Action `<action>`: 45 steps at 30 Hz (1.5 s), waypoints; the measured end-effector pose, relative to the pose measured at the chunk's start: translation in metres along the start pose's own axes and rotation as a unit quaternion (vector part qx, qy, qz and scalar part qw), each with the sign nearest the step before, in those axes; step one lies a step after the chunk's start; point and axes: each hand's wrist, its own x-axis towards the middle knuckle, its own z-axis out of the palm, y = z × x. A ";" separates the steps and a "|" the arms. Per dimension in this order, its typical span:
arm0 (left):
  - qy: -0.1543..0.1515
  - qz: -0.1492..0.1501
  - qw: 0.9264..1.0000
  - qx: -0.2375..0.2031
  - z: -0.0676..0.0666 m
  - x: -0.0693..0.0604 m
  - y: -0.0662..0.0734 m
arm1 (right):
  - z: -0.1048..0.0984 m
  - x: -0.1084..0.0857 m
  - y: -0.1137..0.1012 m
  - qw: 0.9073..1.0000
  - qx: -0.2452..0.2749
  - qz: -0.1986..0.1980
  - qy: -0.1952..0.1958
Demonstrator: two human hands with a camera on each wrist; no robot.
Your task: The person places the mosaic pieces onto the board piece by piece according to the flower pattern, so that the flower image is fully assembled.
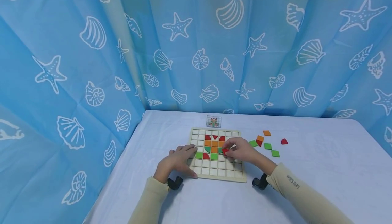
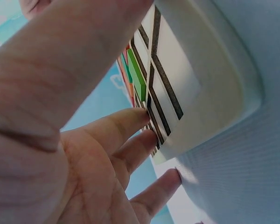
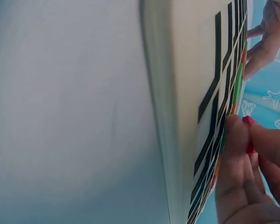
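Note:
A wooden grid board [image 1: 217, 173] lies on the table, with red, orange, teal and green tiles forming a pattern in its middle squares. My right hand [image 1: 240, 150] pinches a red tile [image 1: 225, 151] between thumb and fingers over the right side of the pattern; in the right wrist view the red tile [image 3: 248, 135] shows between the fingertips. My left hand [image 1: 180, 160] rests on the board's left edge with spread fingers. In the left wrist view, fingers of the left hand [image 2: 98, 163] touch the board's rim near a green tile [image 2: 136, 74].
Behind the board lies a small pattern card [image 1: 213, 121]. Loose tiles lie to the right: an orange square [image 1: 267, 133], a red piece [image 1: 284, 141] and several green squares, one [image 1: 275, 153] nearest me. A blue curtain [image 1: 196, 47] hangs behind the white-covered table [image 1: 321, 149].

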 end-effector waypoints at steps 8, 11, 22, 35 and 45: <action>0.001 -0.001 1.000 0.000 0.000 -0.002 0.001 | 0.003 0.001 0.000 0.999 -0.028 -0.023 -0.006; 0.000 0.000 1.000 -0.002 -0.001 -0.003 0.002 | 0.003 0.000 0.000 0.999 -0.026 -0.021 -0.014; -0.003 0.000 1.000 -0.004 -0.002 -0.002 0.000 | 0.004 -0.003 -0.001 1.000 -0.019 -0.013 -0.016; 0.001 0.000 1.000 -0.007 -0.004 -0.003 0.001 | -0.002 0.000 -0.008 0.997 -0.062 -0.023 -0.042; -0.005 -0.002 1.000 -0.005 -0.002 -0.002 0.000 | -0.012 0.011 -0.019 0.988 -0.080 -0.013 -0.132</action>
